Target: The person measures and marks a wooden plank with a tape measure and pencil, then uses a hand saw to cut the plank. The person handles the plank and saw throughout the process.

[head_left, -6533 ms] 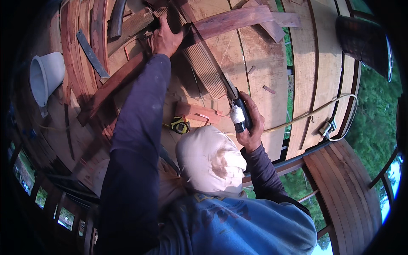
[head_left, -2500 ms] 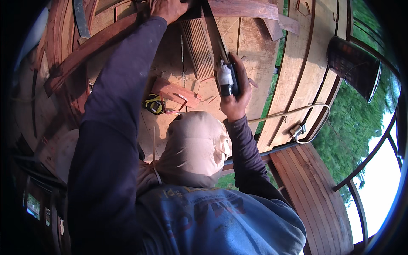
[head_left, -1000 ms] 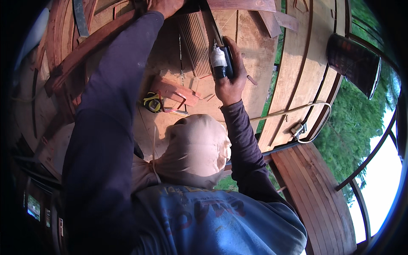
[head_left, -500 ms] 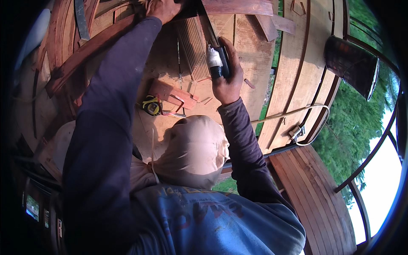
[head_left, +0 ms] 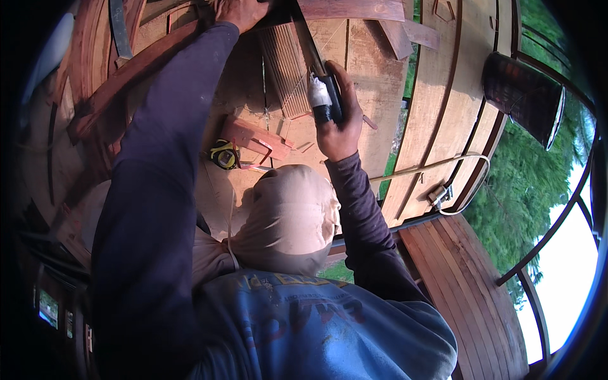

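Note:
My right hand is wrapped around the black handle of a handsaw, which has white tape on it. Its long dark blade runs up to a reddish wooden board at the top edge. My left hand grips this board just left of the blade; its fingertips are partly out of sight. Below the blade lies a grooved wooden plank. Nearer to me are a small reddish wood block and a yellow and black tape measure.
My bent knee is close below the tape measure. Wooden planks form the work surface, with gaps between them. A pale cord with a metal fitting lies at the right. Reddish strips stack up at the left.
My right hand and the saw have moved slightly back toward me. My left hand stays on the board. The view has shifted a little.

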Available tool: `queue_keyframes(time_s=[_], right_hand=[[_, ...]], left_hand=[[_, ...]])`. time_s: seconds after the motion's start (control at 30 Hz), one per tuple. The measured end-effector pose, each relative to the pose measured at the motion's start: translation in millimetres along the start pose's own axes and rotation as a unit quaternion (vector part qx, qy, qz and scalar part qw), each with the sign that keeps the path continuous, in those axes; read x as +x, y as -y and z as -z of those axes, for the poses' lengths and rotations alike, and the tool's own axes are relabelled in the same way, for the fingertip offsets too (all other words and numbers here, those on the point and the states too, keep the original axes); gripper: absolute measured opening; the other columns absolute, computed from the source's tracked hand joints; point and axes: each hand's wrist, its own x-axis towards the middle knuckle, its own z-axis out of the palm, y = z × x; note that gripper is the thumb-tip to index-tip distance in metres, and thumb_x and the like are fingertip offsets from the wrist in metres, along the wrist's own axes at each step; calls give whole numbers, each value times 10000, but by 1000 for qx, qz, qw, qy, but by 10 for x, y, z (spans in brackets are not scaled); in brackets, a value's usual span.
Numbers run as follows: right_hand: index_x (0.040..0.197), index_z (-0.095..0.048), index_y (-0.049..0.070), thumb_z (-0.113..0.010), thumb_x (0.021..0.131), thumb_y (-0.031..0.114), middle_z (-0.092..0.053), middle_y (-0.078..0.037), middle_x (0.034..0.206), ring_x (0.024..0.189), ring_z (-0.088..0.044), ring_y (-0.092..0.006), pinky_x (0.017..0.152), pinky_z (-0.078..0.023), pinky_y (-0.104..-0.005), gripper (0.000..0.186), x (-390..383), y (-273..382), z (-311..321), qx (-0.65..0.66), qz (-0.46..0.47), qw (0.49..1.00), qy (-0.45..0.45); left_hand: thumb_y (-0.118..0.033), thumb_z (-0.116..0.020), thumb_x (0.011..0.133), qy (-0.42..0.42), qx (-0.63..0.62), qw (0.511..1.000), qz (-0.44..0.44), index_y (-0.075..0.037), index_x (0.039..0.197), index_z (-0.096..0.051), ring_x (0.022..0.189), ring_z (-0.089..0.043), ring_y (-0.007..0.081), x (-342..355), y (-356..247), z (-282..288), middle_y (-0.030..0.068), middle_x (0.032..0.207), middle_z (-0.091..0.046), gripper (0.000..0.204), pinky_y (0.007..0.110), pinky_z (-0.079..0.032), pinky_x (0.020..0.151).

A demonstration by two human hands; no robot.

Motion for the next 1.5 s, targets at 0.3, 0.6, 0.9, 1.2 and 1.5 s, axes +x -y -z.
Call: queue_keyframes(time_s=[0.3,0.6,0.9,1.2,1.5], right_hand=[[1413,-494,-40,-555,904,144,-671,-214,1230,1114,-677,-257,1003,-493,-355,545,-339,158,285,4,-13,1000,-8],[1423,-481,-58,-551,869,196,-650,-248,1276,1162,-670,-296,1014,-491,-387,614,-974,364,525,13,-22,1000,-9],[1423,-484,-33,-616,894,64,-645,-244,1274,1168,-654,-276,1009,-486,-346,554,155,-151,-14,24,35,999,-4],[1415,-488,-52,-610,937,123,-671,-221,1243,1104,-692,-271,977,-514,-366,523,-698,166,359,22,-25,999,-31],[1422,-474,-43,-523,865,30,-644,-247,1293,1206,-653,-293,1054,-473,-388,563,-732,209,352,-21,-34,999,-7]], left_hand=[[-519,-666,868,-3,-23,1000,6,-42,1510,-296,797,-683,499,23,-13,-36,345,882,-685,881,577,-538,730],[-572,-641,860,22,-11,999,27,-23,1506,-313,786,-681,494,23,-25,13,341,858,-683,909,587,-534,738],[-548,-654,868,-10,12,1000,3,-47,1509,-301,788,-683,492,60,15,-7,325,856,-688,886,575,-538,721],[-510,-666,875,-11,-45,999,5,-18,1501,-307,845,-675,509,18,28,-105,344,922,-684,873,567,-539,760],[-537,-646,891,58,-18,997,45,-49,1509,-308,880,-663,521,48,-26,44,347,935,-681,857,594,-517,821]])
